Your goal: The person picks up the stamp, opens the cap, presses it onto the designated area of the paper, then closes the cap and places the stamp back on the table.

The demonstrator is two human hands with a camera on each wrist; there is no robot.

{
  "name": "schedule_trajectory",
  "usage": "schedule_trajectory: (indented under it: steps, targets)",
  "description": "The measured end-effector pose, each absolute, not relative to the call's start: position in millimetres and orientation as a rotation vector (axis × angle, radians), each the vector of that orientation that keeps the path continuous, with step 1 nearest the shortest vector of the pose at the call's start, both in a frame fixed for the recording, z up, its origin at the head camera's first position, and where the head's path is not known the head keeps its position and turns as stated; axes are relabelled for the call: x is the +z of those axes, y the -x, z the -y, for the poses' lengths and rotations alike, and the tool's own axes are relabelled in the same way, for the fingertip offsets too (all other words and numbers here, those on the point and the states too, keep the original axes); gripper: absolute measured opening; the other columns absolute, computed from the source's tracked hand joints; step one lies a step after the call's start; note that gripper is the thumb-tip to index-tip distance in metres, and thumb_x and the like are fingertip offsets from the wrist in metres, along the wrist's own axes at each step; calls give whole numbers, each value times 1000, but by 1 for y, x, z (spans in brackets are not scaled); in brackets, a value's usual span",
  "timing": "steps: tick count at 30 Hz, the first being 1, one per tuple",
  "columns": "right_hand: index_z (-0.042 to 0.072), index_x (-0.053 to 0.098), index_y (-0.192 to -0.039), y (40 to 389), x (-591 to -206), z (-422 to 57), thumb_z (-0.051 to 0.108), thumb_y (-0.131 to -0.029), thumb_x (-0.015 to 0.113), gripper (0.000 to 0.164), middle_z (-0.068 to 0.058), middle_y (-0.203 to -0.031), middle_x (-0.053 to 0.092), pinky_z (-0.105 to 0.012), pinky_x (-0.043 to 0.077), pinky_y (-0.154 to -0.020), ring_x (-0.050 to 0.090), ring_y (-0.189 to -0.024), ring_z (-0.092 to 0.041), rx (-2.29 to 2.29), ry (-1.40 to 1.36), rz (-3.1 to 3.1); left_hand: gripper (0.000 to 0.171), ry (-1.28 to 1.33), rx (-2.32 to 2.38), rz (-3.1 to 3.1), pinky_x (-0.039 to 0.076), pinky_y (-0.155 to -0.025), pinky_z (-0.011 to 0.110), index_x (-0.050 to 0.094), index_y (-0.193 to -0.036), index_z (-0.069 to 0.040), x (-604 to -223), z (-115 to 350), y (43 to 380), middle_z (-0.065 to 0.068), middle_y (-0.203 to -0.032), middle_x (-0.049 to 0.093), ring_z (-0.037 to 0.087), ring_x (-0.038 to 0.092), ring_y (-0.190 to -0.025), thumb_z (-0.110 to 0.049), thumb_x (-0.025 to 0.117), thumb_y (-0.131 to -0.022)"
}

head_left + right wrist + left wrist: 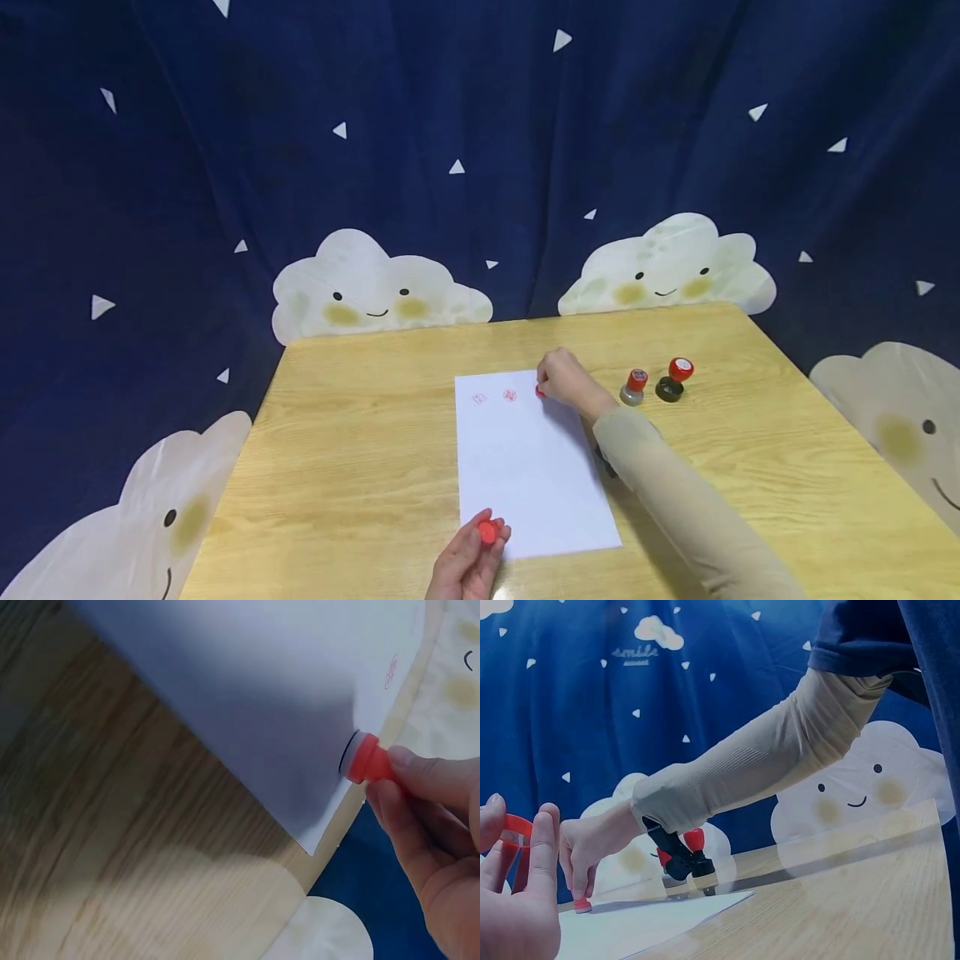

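Near the upper right corner of the white sheet of paper (528,475), my right hand (566,382) pinches a red stamp (366,759) by its handle between thumb and fingers. In the right wrist view the stamp's face meets the paper. My left hand (467,562) holds a round red cap (488,532) in its fingertips over the sheet's lower left edge. To the left of the stamp, two red prints show on the paper: a faint one (479,399) and a round one (510,395).
Right of the paper stand two more stamps, one with a grey base (633,395) and one with a black base (670,388), each with a red upper part. All lies on a wooden table (360,450). A dark blue curtain (420,100) with smiling clouds hangs behind.
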State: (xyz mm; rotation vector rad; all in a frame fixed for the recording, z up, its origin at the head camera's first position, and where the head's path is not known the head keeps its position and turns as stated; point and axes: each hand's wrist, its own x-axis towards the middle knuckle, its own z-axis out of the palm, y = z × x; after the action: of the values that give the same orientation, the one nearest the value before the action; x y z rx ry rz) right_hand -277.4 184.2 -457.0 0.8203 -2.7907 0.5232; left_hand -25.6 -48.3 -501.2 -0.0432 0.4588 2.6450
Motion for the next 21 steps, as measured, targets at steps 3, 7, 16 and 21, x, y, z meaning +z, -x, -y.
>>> schedule_trajectory:
  steps: [3, 7, 16, 21]
  targets:
    - [15, 57, -45, 279, -460, -185, -7, -62, 71, 31, 9, -49, 51, -18, 34, -43, 39, -48, -7, 562, -808, 2789, 22, 63, 2643, -465, 43, -100, 24, 66, -108, -3, -502, 47, 24, 12, -107, 64, 22, 63, -105, -2, 48, -96]
    - [15, 61, -46, 281, -459, -184, -6, -60, 72, 28, 9, -50, 56, -18, 39, -44, 43, -48, -7, 567, -783, 2801, 21, 89, 2641, -489, 42, -101, 23, 67, -107, -4, -502, 46, 24, 11, -107, 64, 22, 63, -105, -3, 49, -96]
    - [14, 63, -48, 280, -454, -186, -4, -60, 76, 25, 8, -52, 58, -19, 41, -45, 46, -49, -8, 584, -731, 2840, 22, 38, 2654, -481, 42, -101, 24, 67, -107, -3, -501, 45, 25, 12, -107, 64, 22, 63, -105, -2, 47, -97]
    - [14, 65, -51, 279, -456, -186, -2, -64, 76, 23, 8, -55, 60, -19, 41, -46, 47, -51, -8, 614, -698, 2880, 20, 68, 2640, -488, 43, -100, 24, 68, -106, -4, -503, 46, 25, 11, -106, 65, 21, 63, -104, -3, 51, -95]
